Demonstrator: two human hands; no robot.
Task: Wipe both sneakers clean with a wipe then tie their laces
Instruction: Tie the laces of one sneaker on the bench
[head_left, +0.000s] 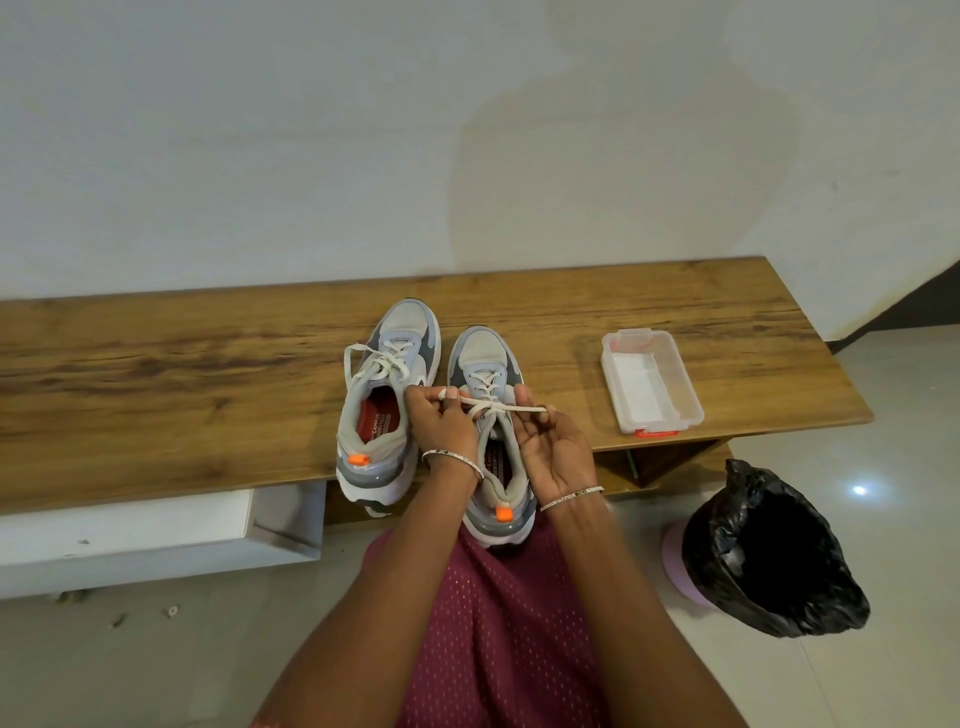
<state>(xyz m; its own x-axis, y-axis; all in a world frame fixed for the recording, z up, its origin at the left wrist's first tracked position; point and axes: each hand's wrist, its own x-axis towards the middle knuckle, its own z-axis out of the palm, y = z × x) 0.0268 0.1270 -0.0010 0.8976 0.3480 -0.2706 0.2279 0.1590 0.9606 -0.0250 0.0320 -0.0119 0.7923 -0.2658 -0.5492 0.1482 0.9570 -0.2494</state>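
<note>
From my feed, both sneakers sit side by side on the wooden bench (182, 364), toes toward the white wall and heels hanging slightly past the near edge. The left sneaker (408, 325) is grey and white, and its red insole (382, 418) carries white lettering I read as "CAMPUS". A smaller line beneath it is too fine for me to make out. Its lace lies in loops across the tongue, but I cannot tell whether the knot is firm. The right sneaker (485, 351) has the same red insole, though the print there is mostly covered by the hands. Each heel has a small orange tab (359, 460). The left hand (441, 421) is over the right sneaker's tongue, its fingers curled and pinching the white lace (511, 408) near the crossing. The right hand (553, 447) is palm up with its fingers curled, gripping the other end of that lace, which is stretched taut between the two hands. Each wrist has a thin silver bangle (452, 457). Farther right on the bench, well apart from the shoes, an open clear plastic box (680, 374) with red clips holds white wipes (641, 387). I see no label on it. On the tiled floor to the right stands a pink bin (675, 561) lined with a black bag (727, 519).
</note>
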